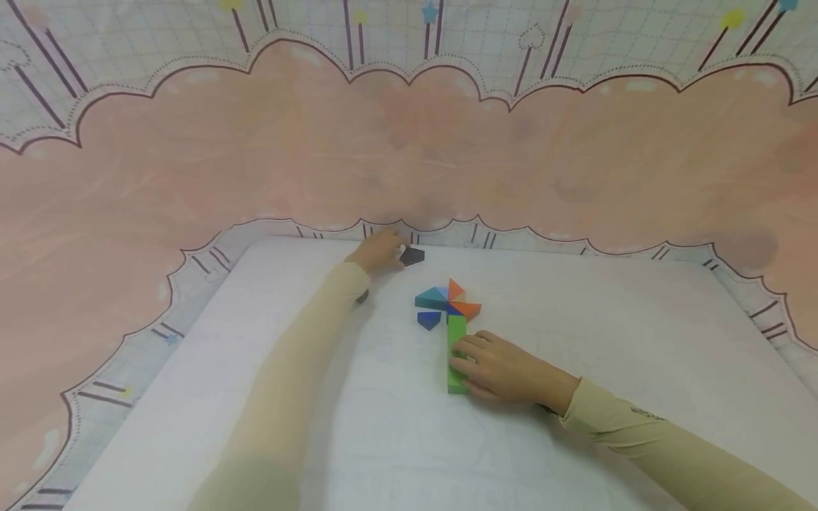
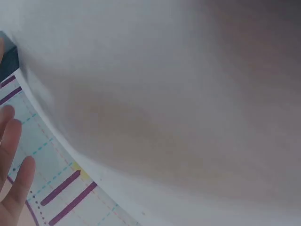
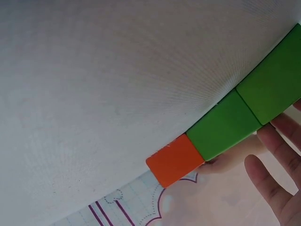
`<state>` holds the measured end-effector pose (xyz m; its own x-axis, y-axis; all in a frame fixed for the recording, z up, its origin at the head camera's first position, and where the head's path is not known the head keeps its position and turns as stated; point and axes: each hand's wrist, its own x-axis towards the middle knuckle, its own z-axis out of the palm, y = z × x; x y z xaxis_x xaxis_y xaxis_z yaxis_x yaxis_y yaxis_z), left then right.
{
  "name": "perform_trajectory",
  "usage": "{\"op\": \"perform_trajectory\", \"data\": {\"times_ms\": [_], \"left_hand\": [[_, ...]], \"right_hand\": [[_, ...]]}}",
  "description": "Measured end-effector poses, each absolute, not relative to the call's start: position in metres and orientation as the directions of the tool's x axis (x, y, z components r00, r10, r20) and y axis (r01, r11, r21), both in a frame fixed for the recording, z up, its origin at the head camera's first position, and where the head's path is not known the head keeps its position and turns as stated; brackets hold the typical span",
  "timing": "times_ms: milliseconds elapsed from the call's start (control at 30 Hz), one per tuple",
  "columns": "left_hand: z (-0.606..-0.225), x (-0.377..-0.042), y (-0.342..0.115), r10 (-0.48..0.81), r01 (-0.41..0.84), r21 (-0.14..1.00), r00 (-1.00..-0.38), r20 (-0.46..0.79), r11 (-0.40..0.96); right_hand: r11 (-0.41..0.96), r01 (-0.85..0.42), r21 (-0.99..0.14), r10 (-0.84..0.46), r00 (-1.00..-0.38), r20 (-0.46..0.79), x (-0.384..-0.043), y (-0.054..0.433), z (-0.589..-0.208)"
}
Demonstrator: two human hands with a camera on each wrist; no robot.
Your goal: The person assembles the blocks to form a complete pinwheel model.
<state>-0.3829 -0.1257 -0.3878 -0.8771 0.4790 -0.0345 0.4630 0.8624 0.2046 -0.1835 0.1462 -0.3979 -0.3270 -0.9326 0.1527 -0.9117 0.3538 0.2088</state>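
At the far edge of the table, my left hand (image 1: 378,250) pinches a dark, angular block (image 1: 412,256). Its other fingers stand out loosely in the left wrist view, where one face of the dark block (image 2: 10,60) shows at the left border. My right hand (image 1: 505,369) holds a long green block (image 1: 456,326) from its right side, fingers across the top. The right wrist view shows two green blocks (image 3: 223,125) end to end, with an orange block (image 3: 175,160) beyond them. There the little finger (image 3: 263,176) is raised off the green.
A pinwheel of wedge blocks lies beyond the green one: teal (image 1: 429,298), orange (image 1: 469,310) and blue pieces meeting at a centre. A separate blue pentagonal block (image 1: 429,321) lies just left. The white table (image 1: 613,341) ends at a patterned cloth backdrop (image 1: 409,156).
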Motion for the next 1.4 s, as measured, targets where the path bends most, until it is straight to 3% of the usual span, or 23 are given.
{"op": "perform_trajectory", "data": {"times_ms": [267,567,1067,1400], "left_hand": [[-0.393,-0.367,-0.138,0.505,0.483,0.213,-0.861,-0.061,0.849],[-0.393,-0.331,-0.147,0.566,0.559,0.091,-0.820,-0.084,0.824],[-0.396,-0.270,-0.151,0.642,0.644,-0.012,-0.763,-0.078,0.765],[-0.392,-0.244,-0.145,0.776,0.776,-0.006,-0.631,-0.027,0.631]], "right_hand": [[0.345,-0.911,0.225,-0.934,-0.311,0.174,-0.184,0.146,-0.400],[0.335,-0.914,0.229,-0.936,-0.296,0.189,-0.184,0.146,-0.399],[0.338,-0.914,0.226,-0.935,-0.298,0.192,-0.184,0.145,-0.398],[0.347,-0.908,0.233,-0.934,-0.313,0.171,-0.185,0.145,-0.399]]}}
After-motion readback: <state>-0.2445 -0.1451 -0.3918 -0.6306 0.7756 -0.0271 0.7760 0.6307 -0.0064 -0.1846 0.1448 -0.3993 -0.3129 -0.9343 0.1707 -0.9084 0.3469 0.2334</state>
